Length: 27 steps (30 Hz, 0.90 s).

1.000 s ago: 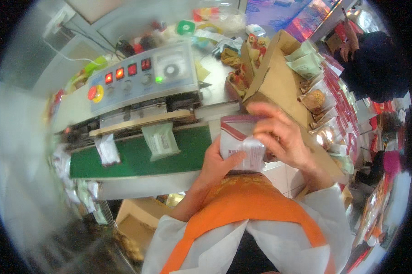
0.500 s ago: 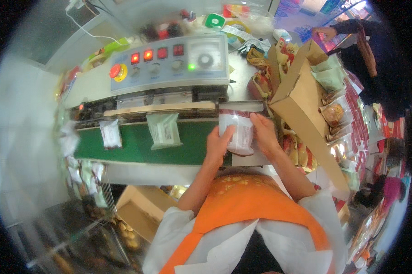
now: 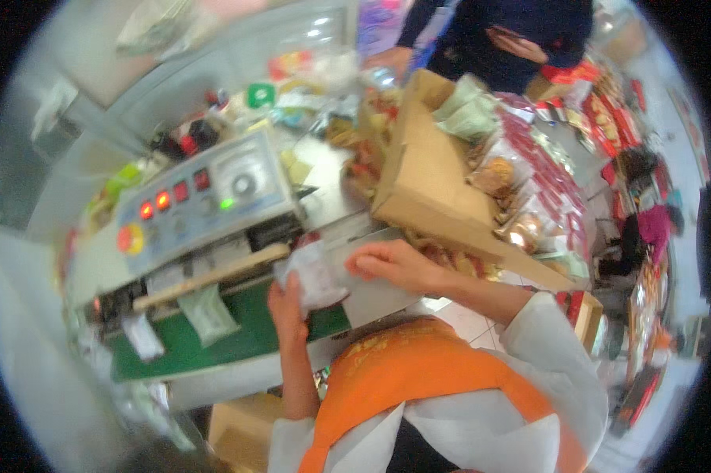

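Observation:
My left hand (image 3: 290, 310) grips the lower left side of a white packet (image 3: 314, 276) with a dark red top edge. The packet's top is at the right end of the sealing machine (image 3: 206, 189). To the right, apart from the packet, my right hand (image 3: 388, 264) has its fingers curled in, and I see nothing in them. On the green conveyor belt (image 3: 253, 319) a pale green packet (image 3: 207, 315) and a smaller white packet (image 3: 142, 337) hang with their tops along the machine's guard bar (image 3: 213, 276). The picture is somewhat blurred.
An open cardboard box (image 3: 426, 169) stands right of the machine, beside rows of filled packets (image 3: 521, 185). Beyond it stands a person in dark clothes (image 3: 497, 39). Another cardboard box (image 3: 245, 430) is below the belt. Bottles and wrappers clutter the back.
My view has turned to the right. My right hand has let go of the white packet and moved away to its right; my left hand still holds it.

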Each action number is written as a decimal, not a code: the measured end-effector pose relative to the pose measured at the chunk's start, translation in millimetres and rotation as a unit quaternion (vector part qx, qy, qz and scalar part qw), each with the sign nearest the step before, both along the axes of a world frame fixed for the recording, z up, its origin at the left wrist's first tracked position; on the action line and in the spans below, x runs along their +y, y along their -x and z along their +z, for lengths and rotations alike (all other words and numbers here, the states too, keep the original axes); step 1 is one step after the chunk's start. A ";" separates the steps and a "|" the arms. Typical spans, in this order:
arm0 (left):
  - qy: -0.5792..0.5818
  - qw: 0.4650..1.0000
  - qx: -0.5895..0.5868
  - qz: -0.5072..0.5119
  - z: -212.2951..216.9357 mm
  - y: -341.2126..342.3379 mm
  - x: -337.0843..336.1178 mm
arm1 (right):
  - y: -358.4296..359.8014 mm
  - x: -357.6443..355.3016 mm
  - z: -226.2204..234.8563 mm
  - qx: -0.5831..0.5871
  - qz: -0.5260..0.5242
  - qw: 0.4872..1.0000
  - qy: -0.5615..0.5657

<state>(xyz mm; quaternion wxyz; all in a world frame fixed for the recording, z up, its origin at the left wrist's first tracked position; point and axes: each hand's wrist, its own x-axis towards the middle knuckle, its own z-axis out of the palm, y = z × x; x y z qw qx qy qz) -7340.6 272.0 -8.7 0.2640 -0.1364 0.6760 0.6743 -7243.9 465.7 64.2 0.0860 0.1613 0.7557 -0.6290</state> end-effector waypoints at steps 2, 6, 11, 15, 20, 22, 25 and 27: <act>-0.017 0.997 0.069 -0.003 -16.9 -0.2 -15.5 | -15.6 27.4 67.1 0.038 0.101 0.986 -0.124; 0.020 0.967 0.234 0.101 -14.2 -14.7 -24.3 | -6.3 137.0 117.5 0.159 -0.145 0.849 -0.482; 0.054 0.936 0.344 0.060 12.3 -30.9 -14.1 | -32.1 250.6 69.3 0.044 -0.039 0.696 -0.716; 0.060 0.904 0.422 0.018 39.6 -43.9 -3.5 | -27.5 212.5 96.3 0.219 -0.034 0.700 -0.679; 0.042 0.828 0.557 -0.048 93.8 -53.4 11.4 | -30.4 97.1 168.4 0.322 0.091 0.684 -0.648; 0.000 0.829 0.547 -0.121 124.4 -55.7 25.6 | -32.6 55.0 174.5 0.293 0.163 0.730 -0.595; -0.037 0.874 0.404 -0.267 134.8 -60.3 42.5 | -32.8 21.8 154.4 0.330 0.255 0.719 -0.557; -0.065 0.913 0.275 -0.295 121.9 -61.7 40.3 | -24.8 10.6 128.3 0.355 0.215 0.740 -0.530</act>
